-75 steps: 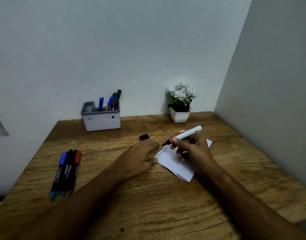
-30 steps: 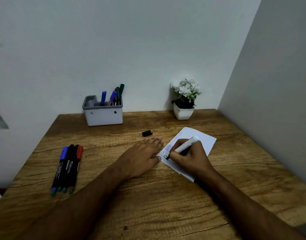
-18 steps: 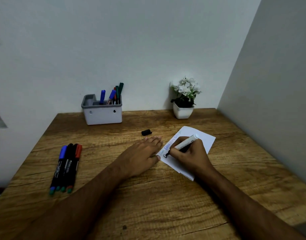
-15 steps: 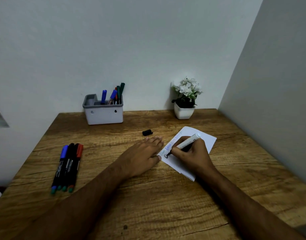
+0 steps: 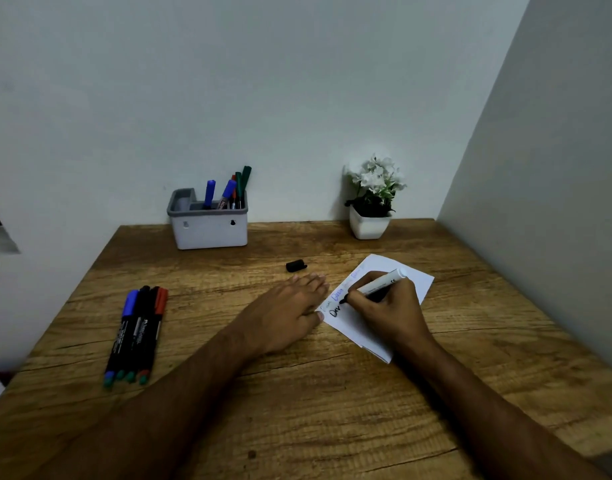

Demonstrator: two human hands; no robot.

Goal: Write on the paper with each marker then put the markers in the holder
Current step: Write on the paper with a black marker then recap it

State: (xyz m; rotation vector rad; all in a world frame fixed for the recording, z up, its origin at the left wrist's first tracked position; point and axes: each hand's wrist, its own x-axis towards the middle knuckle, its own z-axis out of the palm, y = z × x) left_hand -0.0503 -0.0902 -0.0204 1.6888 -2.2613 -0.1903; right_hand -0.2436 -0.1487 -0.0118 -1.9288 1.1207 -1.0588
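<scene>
pinching the white marker (image 5: 380,285) in the right hand (image 5: 389,311), nib down on the paper (image 5: 420,284) toward the tabletop's (image 5: 315,410) right edge, black letters longer than a moment ago: mid-writing. left hand (image 5: 284,315) flat, fingers together, pinning the paper's edge. one loose cap (image 5: 296,265); four markers (image 5: 138,332) waiting near the left edge; about five in the holder (image 5: 209,232) at the back edge.
</scene>
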